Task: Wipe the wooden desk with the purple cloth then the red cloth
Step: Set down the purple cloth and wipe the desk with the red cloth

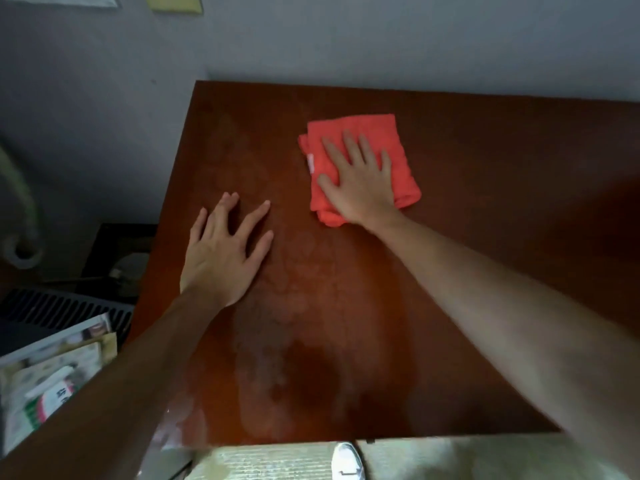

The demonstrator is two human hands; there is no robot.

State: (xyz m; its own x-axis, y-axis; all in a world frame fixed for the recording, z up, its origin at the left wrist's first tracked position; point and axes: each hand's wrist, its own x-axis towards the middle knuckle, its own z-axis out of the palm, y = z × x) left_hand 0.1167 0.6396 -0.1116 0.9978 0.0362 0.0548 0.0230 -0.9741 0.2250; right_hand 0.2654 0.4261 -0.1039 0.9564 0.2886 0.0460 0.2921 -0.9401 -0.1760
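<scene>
The folded red cloth (391, 140) lies flat on the far middle of the wooden desk (485, 237). My right hand (358, 181) presses down on the cloth with straight, spread fingers. My left hand (225, 251) rests flat on the bare desk near its left edge, fingers spread, holding nothing. Faint damp streaks show on the wood between and below the hands. No purple cloth is in view.
A grey wall (381, 46) runs behind the desk. Left of the desk, lower down, are a dark slatted grille (62, 310), a stack of papers and packets (52, 375) and a pale curved pipe (20, 209). A white shoe (348, 460) shows below the front edge.
</scene>
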